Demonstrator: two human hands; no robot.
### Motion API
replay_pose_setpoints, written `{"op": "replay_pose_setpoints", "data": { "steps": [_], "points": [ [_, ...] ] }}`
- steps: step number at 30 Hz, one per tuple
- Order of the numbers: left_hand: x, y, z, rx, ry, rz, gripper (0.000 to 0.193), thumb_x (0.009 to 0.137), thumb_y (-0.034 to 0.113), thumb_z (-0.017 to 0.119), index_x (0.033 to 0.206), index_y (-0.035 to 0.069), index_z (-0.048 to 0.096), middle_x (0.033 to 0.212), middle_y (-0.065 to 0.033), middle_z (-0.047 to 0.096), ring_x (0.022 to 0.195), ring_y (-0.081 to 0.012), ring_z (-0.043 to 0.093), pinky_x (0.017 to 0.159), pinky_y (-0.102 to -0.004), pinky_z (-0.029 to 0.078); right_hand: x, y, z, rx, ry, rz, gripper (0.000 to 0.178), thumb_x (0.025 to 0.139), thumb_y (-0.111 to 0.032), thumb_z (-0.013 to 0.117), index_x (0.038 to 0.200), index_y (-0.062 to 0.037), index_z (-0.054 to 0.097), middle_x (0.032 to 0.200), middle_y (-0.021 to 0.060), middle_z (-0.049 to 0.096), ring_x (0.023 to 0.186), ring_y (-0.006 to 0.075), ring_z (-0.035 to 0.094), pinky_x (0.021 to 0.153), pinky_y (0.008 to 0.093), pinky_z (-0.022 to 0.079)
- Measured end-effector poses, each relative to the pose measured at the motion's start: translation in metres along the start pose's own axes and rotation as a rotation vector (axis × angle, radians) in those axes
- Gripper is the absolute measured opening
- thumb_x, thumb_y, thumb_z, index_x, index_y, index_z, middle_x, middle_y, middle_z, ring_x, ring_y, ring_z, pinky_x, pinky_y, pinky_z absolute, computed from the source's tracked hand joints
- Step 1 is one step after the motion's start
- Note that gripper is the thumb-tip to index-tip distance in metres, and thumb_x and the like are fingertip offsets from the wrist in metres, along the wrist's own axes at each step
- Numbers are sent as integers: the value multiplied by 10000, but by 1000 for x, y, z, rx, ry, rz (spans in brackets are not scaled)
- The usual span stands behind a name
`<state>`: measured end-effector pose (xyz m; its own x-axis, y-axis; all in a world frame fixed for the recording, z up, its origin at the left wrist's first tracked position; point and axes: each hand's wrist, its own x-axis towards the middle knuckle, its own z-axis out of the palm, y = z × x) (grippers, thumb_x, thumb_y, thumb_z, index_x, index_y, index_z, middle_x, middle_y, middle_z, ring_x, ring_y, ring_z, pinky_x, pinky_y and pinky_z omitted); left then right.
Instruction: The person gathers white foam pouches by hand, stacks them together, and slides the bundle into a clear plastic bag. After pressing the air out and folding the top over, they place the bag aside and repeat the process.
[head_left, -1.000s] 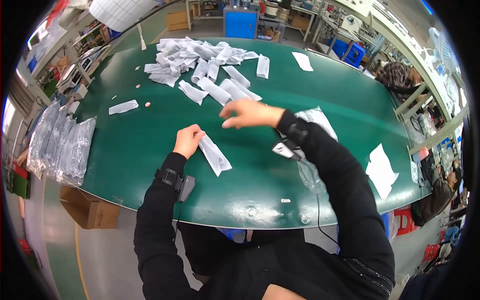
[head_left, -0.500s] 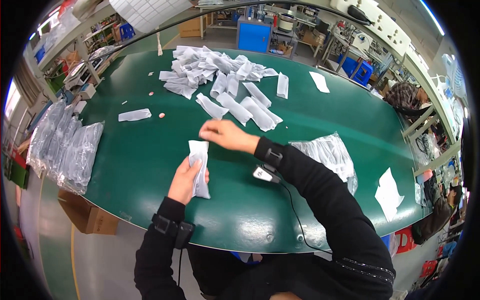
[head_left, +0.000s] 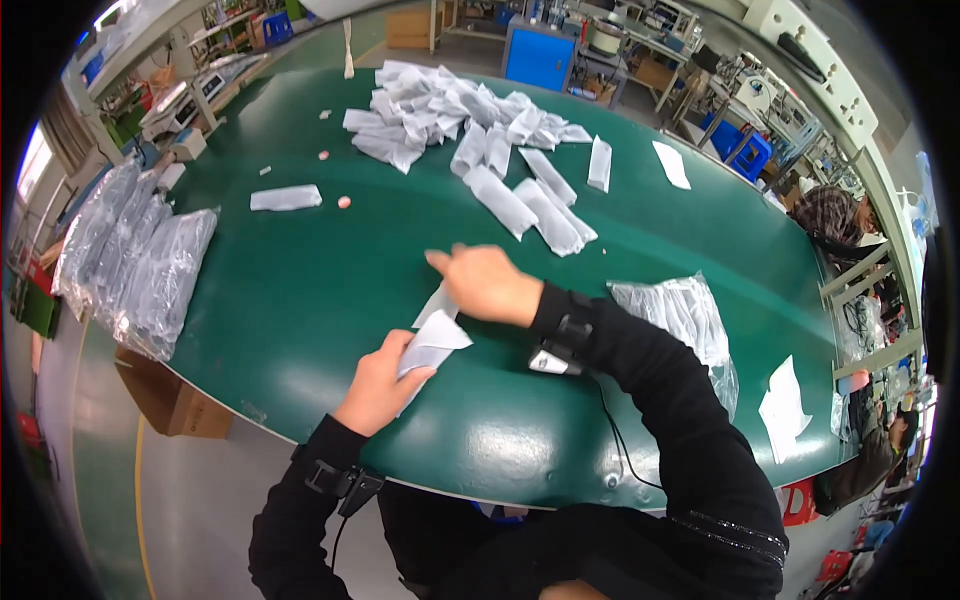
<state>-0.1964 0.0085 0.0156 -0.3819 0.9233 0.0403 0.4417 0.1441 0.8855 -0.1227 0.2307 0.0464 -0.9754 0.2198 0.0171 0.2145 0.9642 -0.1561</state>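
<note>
My left hand [head_left: 378,388] is closed around a slim white packet [head_left: 433,345], soft and sleeve-like, its upper end flaring out past the thumb. Just beyond it my right hand [head_left: 492,286] is closed on another white packet [head_left: 436,303], which overlaps the first; its fingers are slightly blurred. What the packets contain cannot be seen. Several similar packets [head_left: 500,203] lie loose on the green table [head_left: 300,290] beyond my hands, in front of a large heap of them [head_left: 440,108].
Clear plastic bags of packets lie at the table's left edge [head_left: 140,265] and beside my right forearm [head_left: 685,320]. A small white device [head_left: 553,363] with a black cable is by my right wrist. White paper sheets [head_left: 784,408] lie at right; a cardboard box [head_left: 180,400] stands below the left edge.
My right hand has taken one loose packet from in front of the heap and brought it to the left hand's packet. The left hand's packet now leans right. The whole view has shifted slightly.
</note>
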Motion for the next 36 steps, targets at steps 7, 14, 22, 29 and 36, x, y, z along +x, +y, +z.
{"op": "replay_pose_setpoints", "data": {
  "steps": [7,14,22,29,36],
  "points": [
    [-14,10,40,262,-227,276,349,758,97,752,1032,31,545,1124,-140,561,958,-333,598,769,-348,503,-23,67,40,232,158,-273,151,778,-48,588,916,-6,633,951,172,601,824,354,615,703,424,507],
    [-14,32,41,662,140,570,310,725,82,752,990,43,597,1205,-129,505,1066,-325,536,900,-394,446,-62,53,27,531,157,-85,57,775,-2,559,828,1,578,847,156,583,810,344,586,701,405,480],
    [11,0,33,449,-137,422,320,735,96,748,1015,42,604,1152,-171,515,1077,-336,501,929,-408,418,-91,51,33,611,93,-522,55,768,-11,561,818,-29,575,848,125,564,806,323,574,670,388,477],
    [10,11,52,372,-116,447,459,745,106,746,1154,29,551,1080,-153,531,1009,-332,520,888,-401,432,-28,124,29,-43,605,17,192,748,-2,551,923,-37,622,919,181,593,871,376,594,726,434,498],
    [3,6,48,419,-223,493,512,749,97,742,1202,7,521,1038,-142,514,987,-328,518,876,-395,437,-29,49,32,131,48,186,247,743,-46,574,976,0,644,979,262,594,844,401,641,754,481,526]
  ]
}}
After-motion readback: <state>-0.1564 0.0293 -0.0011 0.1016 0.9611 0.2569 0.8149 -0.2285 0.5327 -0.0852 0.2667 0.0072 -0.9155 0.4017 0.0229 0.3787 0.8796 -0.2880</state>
